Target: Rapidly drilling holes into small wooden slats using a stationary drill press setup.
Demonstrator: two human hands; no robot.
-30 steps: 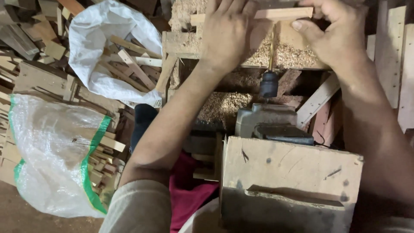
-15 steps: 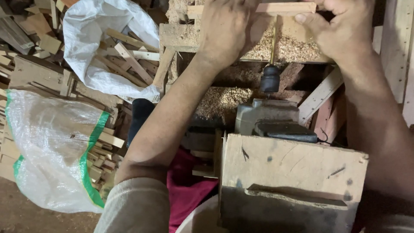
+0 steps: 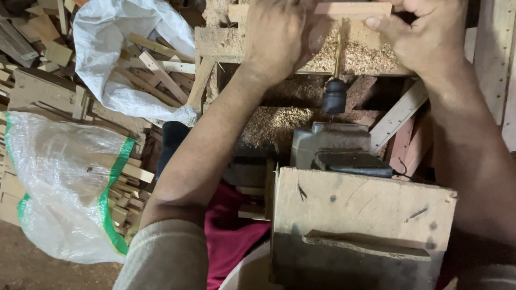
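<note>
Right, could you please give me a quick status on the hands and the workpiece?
Left hand and right hand gripping wooden strip. Drill bit meets strip. Sawdust underneath, nothing blocking.

My two hands and forearms are bare, with no gloves, rings, watch or bands on them. My left hand (image 3: 277, 37) is broad, its knuckles and tendons showing on the back. My right hand (image 3: 430, 35) shows a short, plain thumbnail at the thumb tip. My left arm has a pale grey-beige sleeve (image 3: 164, 258) pushed up to about the elbow, its soft cloth loosely bunched. Dark red cloth (image 3: 228, 236) covers my lap, near my body.
</note>
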